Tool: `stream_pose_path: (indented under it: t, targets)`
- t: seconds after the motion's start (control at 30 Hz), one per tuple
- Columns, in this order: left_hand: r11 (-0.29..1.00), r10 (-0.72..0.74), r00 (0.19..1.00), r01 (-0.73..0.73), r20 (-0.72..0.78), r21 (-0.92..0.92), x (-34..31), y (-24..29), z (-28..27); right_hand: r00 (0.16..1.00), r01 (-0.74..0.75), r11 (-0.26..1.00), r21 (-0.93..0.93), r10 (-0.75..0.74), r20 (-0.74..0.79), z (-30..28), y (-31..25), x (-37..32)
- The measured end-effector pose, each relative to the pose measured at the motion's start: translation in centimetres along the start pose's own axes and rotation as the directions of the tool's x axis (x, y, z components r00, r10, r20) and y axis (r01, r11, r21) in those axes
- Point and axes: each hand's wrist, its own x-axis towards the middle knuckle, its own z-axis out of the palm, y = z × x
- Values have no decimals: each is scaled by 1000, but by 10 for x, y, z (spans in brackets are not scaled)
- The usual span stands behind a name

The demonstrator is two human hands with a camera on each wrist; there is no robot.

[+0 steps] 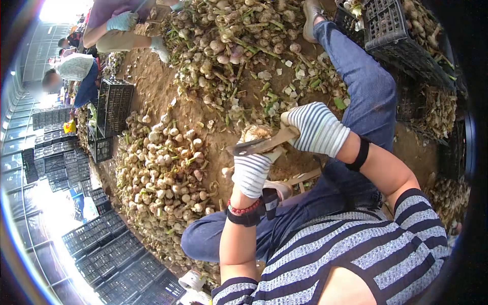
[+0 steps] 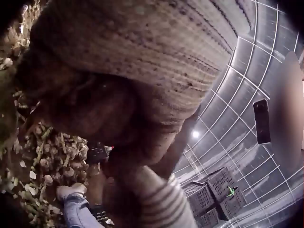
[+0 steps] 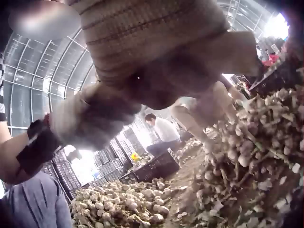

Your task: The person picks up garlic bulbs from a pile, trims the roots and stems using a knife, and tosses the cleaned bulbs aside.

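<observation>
Both hands wear white gloves with dark stripes and meet in front of the body in the head view. My left hand (image 1: 251, 173) holds a pale garlic bulb (image 1: 256, 133), its top showing above the fingers. A knife (image 1: 262, 145) with a wooden handle is gripped in my right hand (image 1: 316, 129). Its blade crosses in front of the bulb, close over the left fingers. The left wrist view is mostly filled by the left glove (image 2: 142, 47), dark underneath. From the right wrist, the right glove (image 3: 156, 38) hides most of the work.
Trimmed garlic bulbs (image 1: 162, 173) lie heaped at the left. A larger pile of garlic with stems (image 1: 223, 51) spreads ahead, with peel scraps on the soil. A black crate (image 1: 386, 23) stands at the right; stacked crates (image 1: 114, 244) line the left. Another gloved person (image 1: 119, 23) sits nearby.
</observation>
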Motion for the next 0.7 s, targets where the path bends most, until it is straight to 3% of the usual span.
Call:
stream_pose_path:
  t: [0.1, 0.13, 0.17, 0.23, 0.27, 0.33, 0.37, 0.4, 0.43, 0.47, 0.5, 0.53, 0.57, 0.6, 0.63, 0.67, 0.7]
  targets:
    - [1000, 24, 1000, -25, -11, -5, 2, 1, 6, 999, 11, 999, -52, -13, -41, -4, -1, -3]
    - [986, -57, 998, 57, 3, -155, 1, 3, 7, 991, 71, 997, -16, -72, -110, 4, 8, -1]
    - [945, -129, 991, 130, 26, -299, 2, 7, 7, 994, 45, 997, 60, -38, -106, 8, 15, 1]
    - [771, -173, 984, 104, -48, -628, 4, 21, 15, 998, 10, 998, 55, -6, -67, 27, 34, 7]
    - [943, 11, 993, -50, -120, -329, 8, 21, 12, 997, 13, 999, 51, -9, -72, 26, 41, 10]
    - [970, 189, 974, -206, -128, -133, 2, 25, 2, 917, -393, 920, 19, 390, 78, 24, 58, 16]
    - [941, 165, 978, -194, -127, -276, -12, 41, -10, 890, -450, 887, -103, 455, 34, 33, 97, 14]
    - [894, 85, 986, -140, -147, -425, -14, 41, -14, 877, -469, 880, 72, 474, -86, 42, 111, 11]
    - [894, 75, 981, -145, -176, -425, -15, 38, -17, 847, -446, 860, 247, 495, -193, 47, 115, 13]
    - [760, -102, 993, 38, -61, -649, -16, 35, -17, 848, -446, 859, 250, 495, -187, 48, 98, 8]
    - [462, -172, 984, 129, 54, -877, -3, 30, -15, 865, -383, 876, 293, 451, -220, 36, 79, 10]
    - [94, -239, 956, 196, 169, -976, 10, 24, -13, 880, -320, 889, 329, 407, -245, 26, 67, 12]
    - [56, -285, 957, 77, 58, -995, 18, 10, -1, 890, -379, 869, 320, 436, -131, 23, 63, 13]
    - [30, -327, 944, -47, -54, -998, 26, -4, 11, 882, -363, 818, 447, 456, -119, 28, 62, 8]
    - [462, -265, 884, -234, -384, -856, 35, -15, 24, 875, -334, 754, 566, 471, -110, 35, 61, 4]
    - [234, -376, 871, -241, -316, -942, 42, -27, 18, 877, -333, 755, 565, 468, -108, 44, 63, 2]
    - [194, -432, 835, -284, -342, -939, 40, -30, 19, 835, -353, 715, 603, 532, -143, 52, 65, -1]
